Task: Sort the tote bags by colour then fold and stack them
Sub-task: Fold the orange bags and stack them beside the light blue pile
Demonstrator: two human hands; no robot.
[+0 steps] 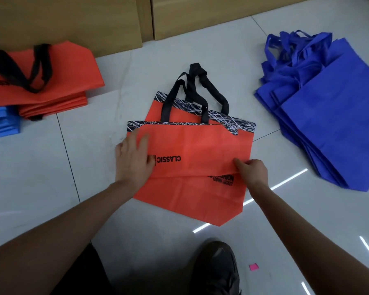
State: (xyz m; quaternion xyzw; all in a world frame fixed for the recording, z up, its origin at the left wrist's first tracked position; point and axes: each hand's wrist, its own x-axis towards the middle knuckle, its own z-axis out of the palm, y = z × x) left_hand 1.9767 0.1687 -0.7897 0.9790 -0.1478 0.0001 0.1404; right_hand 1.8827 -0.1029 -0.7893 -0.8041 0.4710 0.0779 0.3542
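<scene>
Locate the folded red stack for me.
Head view, far left: the folded red stack lies on the floor by the wooden panel, beside folded light blue bags.

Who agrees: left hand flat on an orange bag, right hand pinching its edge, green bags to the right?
One error: the head view shows the bags to the right are blue, not green. The left hand, orange bag and right hand are as stated.

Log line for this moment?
folding | left hand pressing orange fabric tote bag | right hand pinching its edge | blue tote pile unfolded
</scene>
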